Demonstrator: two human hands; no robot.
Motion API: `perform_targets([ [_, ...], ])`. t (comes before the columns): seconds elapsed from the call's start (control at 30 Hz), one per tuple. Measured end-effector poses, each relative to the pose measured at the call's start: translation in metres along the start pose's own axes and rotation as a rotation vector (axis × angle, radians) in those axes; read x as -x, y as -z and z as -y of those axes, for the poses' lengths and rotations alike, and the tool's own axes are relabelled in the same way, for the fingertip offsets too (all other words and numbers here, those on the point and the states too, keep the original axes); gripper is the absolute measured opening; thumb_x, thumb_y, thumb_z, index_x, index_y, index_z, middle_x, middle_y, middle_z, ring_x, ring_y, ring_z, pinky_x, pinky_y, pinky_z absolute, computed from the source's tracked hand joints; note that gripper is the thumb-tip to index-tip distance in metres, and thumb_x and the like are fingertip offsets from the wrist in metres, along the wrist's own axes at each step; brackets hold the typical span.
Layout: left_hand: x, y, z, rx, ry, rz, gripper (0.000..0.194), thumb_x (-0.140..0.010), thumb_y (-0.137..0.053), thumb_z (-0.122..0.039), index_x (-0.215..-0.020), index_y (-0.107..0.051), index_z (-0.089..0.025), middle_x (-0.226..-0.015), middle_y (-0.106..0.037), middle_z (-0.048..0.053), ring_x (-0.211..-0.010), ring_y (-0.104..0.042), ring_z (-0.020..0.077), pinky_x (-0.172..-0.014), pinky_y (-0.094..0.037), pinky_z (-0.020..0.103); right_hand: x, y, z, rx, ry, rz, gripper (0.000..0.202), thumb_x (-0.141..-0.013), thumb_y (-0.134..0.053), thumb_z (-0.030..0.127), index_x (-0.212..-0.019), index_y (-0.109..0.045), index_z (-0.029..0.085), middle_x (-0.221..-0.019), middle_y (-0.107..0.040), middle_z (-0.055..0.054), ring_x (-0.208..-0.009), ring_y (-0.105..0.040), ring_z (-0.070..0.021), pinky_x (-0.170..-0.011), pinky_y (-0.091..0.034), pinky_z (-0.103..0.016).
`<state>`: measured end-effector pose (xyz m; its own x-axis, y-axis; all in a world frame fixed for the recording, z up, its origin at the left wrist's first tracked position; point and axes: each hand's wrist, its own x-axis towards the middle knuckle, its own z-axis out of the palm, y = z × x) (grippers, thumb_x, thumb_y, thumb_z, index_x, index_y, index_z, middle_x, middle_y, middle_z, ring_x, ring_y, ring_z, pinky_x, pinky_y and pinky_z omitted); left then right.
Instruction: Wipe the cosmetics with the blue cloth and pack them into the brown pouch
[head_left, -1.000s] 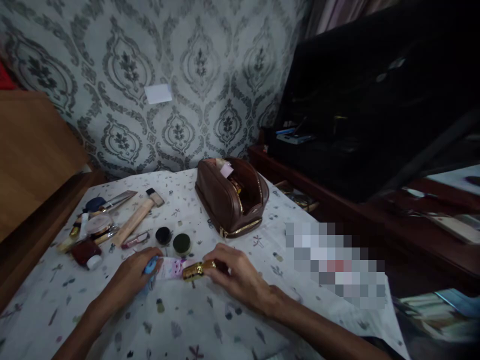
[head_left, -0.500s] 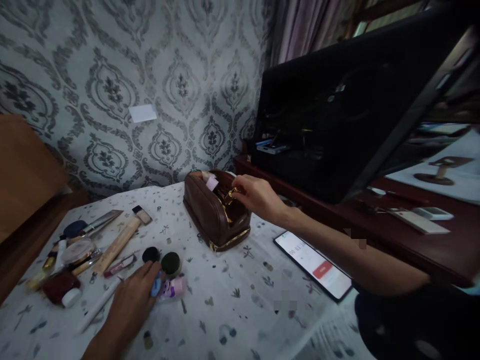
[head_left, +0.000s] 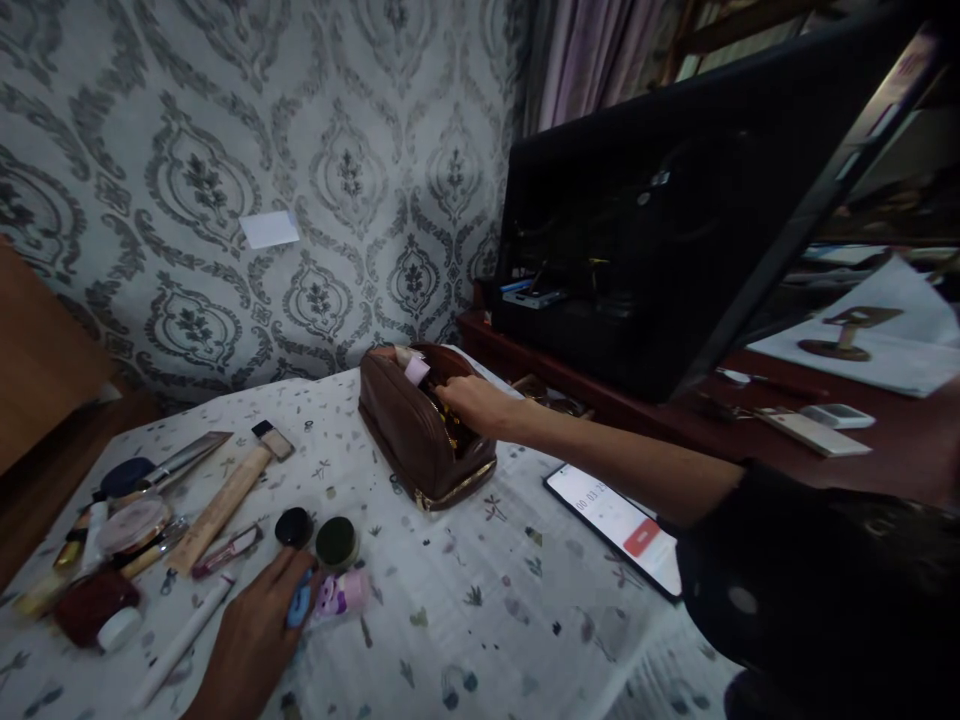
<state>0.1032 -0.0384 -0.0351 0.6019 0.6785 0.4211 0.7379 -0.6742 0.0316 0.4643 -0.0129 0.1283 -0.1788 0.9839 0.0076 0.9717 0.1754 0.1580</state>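
Note:
An open brown zip cosmetic bag (head_left: 405,430) stands on the cloth, with a pale pink item (head_left: 417,371) showing at its opening. My right hand (head_left: 476,402) reaches into it from the right, its fingers curled and partly hidden by the bag's side. Gold-coloured bits show beneath those fingers. On the cloth, my left hand (head_left: 259,615) has its fingers closed over a small light blue item (head_left: 300,598). Touching or very near it is a pink and purple tube (head_left: 343,592). Two round dark-lidded pots, one black (head_left: 293,527) and one green (head_left: 336,541), sit just beyond.
Makeup lies at the left: a compact (head_left: 135,525), a dark red bottle (head_left: 94,608), a foundation bottle (head_left: 272,440), a white pen-like stick (head_left: 184,640) and brushes. A phone (head_left: 615,530) showing a timer lies under my right forearm. Behind stands a large black screen (head_left: 637,230).
My right hand has gone down into the bag with the gold-coloured item it was pinching, which is now mostly hidden. My left hand stays on the light blue item. The view has shifted slightly.

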Motion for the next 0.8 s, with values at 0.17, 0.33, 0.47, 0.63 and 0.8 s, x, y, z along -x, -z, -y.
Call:
perform_targets([
  [0.17,0.002,-0.004,0.011,0.003,-0.035,0.004,0.032,-0.095,-0.041,-0.039,-0.104,-0.068,-0.024,-0.115,-0.071,0.009,-0.093,-0.073,0.0226,-0.072,-0.060,0.027,-0.008,0.000,-0.002,0.002,0.014,0.073,0.029,-0.090,-0.048,0.005,-0.112,-0.068,0.008,-0.111,-0.070,-0.018,-0.105,-0.067,-0.0257,-0.082,-0.050,-0.027],
  [0.33,-0.001,-0.001,0.007,0.044,-0.043,0.006,0.033,-0.097,-0.039,-0.041,-0.102,-0.068,-0.025,-0.108,-0.072,0.008,-0.086,-0.073,0.0207,-0.063,-0.059,0.024,-0.012,0.001,-0.002,0.023,-0.004,0.082,0.033,-0.088,-0.047,0.001,-0.114,-0.067,0.007,-0.115,-0.068,-0.020,-0.106,-0.068,-0.0267,-0.083,-0.051,-0.028],
  [0.47,0.000,-0.002,0.002,0.052,-0.017,-0.027,0.035,-0.097,-0.036,-0.040,-0.102,-0.067,-0.024,-0.107,-0.072,0.008,-0.087,-0.073,0.0212,-0.066,-0.059,0.025,-0.010,0.002,-0.001,0.036,-0.016,0.072,0.032,-0.089,-0.046,0.002,-0.114,-0.067,0.005,-0.114,-0.067,-0.021,-0.105,-0.068,-0.0268,-0.083,-0.051,-0.028],
  [0.63,0.002,-0.004,0.005,0.051,-0.009,-0.030,0.034,-0.097,-0.038,-0.038,-0.103,-0.067,-0.024,-0.112,-0.071,0.009,-0.092,-0.073,0.0230,-0.071,-0.060,0.028,-0.011,0.000,-0.001,0.036,-0.005,0.073,0.030,-0.089,-0.047,0.002,-0.109,-0.069,0.006,-0.110,-0.070,-0.020,-0.105,-0.068,-0.0257,-0.082,-0.051,-0.026],
  [0.8,0.003,-0.006,0.005,0.074,0.011,-0.022,0.032,-0.095,-0.040,-0.037,-0.105,-0.068,-0.024,-0.115,-0.070,0.010,-0.099,-0.071,0.0253,-0.076,-0.060,0.032,-0.009,0.002,0.001,0.044,0.014,0.068,0.028,-0.091,-0.046,0.003,-0.106,-0.069,0.006,-0.108,-0.070,-0.019,-0.103,-0.068,-0.0260,-0.081,-0.051,-0.027],
])
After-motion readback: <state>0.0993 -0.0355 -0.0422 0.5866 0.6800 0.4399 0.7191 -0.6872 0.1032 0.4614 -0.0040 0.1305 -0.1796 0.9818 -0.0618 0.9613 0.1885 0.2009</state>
